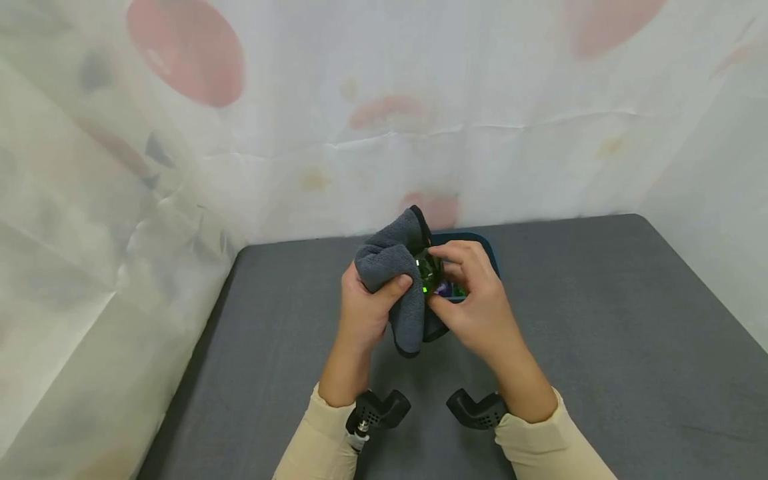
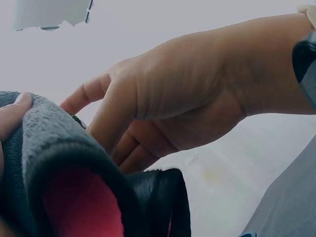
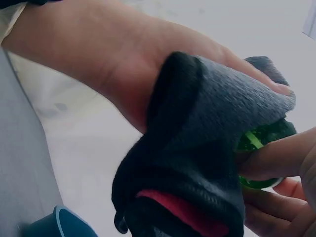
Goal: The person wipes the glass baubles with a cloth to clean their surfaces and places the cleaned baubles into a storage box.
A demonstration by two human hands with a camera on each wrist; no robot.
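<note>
A: Nearest us, what do we hold?

B: Our left hand (image 1: 364, 308) grips a grey cloth (image 1: 395, 277), thumb curled over its fold, above the grey table (image 1: 600, 320).

A: And our right hand (image 1: 474, 303)?

B: Its fingers pinch a green glass ball (image 3: 264, 148) against the cloth. Behind both sits a blue tray (image 1: 489, 250).

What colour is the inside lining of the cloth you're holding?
Red, under the grey outer side of the cloth; the lining shows best in the right wrist view.
</note>
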